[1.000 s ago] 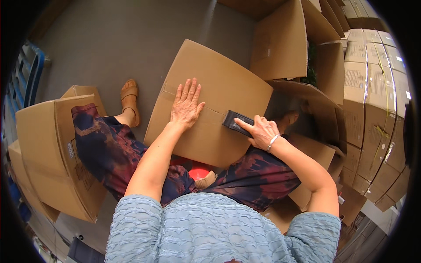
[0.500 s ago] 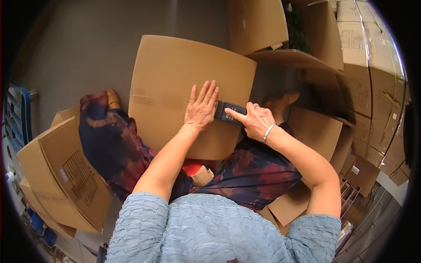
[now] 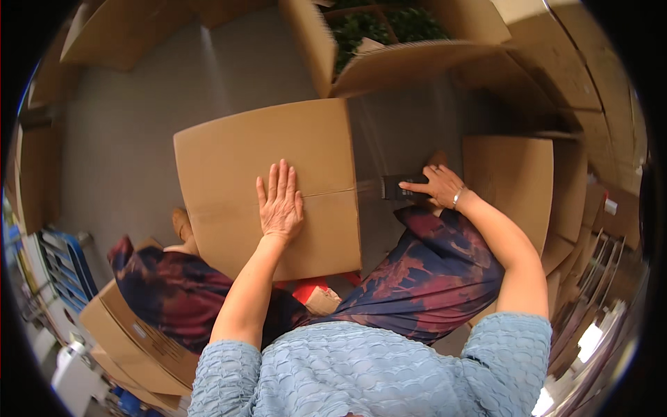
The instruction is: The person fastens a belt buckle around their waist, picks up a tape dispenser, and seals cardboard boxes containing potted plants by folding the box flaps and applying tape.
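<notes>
A closed brown cardboard box (image 3: 236,156) stands between my legs, a seam running across its top. My left hand (image 3: 281,208) lies flat on that top, fingers stretched out and holding nothing. Off the box's right side, my right hand (image 3: 443,186) grips a black tape dispenser (image 3: 393,187), its index finger laid along it. A faint strip seems to run from the box edge to the dispenser, though blur makes it hard to tell.
An open carton (image 3: 417,62) with dark green foliage stands beyond the box. More cartons are at the right (image 3: 511,194) and lower left (image 3: 132,333). A blue rack (image 3: 69,264) stands at the left, and a red item (image 3: 300,286) lies under my legs.
My right hand has drawn the dispenser rightward, from the box top out past its right edge. My left hand stays flat on the box. The whole view has turned.
</notes>
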Demonstrator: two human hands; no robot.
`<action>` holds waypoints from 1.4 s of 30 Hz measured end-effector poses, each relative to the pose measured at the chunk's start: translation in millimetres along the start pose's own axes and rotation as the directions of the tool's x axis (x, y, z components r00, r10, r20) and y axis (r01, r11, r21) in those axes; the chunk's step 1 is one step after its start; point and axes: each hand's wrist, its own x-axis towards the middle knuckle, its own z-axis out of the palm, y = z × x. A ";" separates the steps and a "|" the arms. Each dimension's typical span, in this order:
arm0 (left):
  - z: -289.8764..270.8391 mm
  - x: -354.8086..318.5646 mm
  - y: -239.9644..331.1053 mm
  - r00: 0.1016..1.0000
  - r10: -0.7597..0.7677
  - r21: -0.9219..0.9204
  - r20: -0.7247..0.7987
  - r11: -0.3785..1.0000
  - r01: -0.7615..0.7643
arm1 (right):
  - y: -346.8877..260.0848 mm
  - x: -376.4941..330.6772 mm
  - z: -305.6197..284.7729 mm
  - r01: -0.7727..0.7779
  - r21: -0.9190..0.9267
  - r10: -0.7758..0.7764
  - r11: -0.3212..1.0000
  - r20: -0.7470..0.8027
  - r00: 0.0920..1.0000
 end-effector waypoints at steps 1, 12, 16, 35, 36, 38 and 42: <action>-1.7 -1.3 -0.6 1.000 -0.015 0.011 0.012 1.000 0.015 | -1.6 6.3 8.2 0.023 0.001 -0.023 1.000 -0.045 0.999; -28.0 67.1 76.3 0.713 0.700 -0.231 0.045 0.702 -0.674 | -14.2 63.2 51.3 0.096 -0.017 -0.097 0.995 -0.129 0.987; -18.4 101.5 106.9 0.468 0.759 -0.160 0.453 0.585 -0.795 | -43.1 65.6 31.5 0.084 -0.063 -0.093 0.995 -0.152 0.984; -5.5 82.3 95.2 0.622 0.406 0.193 0.670 0.713 -0.674 | 12.2 100.0 -49.7 -0.329 -0.118 0.343 0.937 0.134 0.930; 0.9 77.0 77.5 0.665 0.377 0.223 0.645 0.739 -0.635 | 9.6 100.9 -55.0 -0.335 -0.102 0.345 0.937 0.108 0.932; -5.6 80.7 46.8 0.650 0.303 0.217 0.697 0.775 -0.593 | 3.6 97.3 -62.7 -0.351 -0.062 0.356 0.934 0.098 0.929; -21.6 119.0 -15.1 0.709 0.098 0.341 0.699 0.826 -0.450 | -24.6 103.1 -88.2 -0.366 0.073 0.359 0.928 0.094 0.929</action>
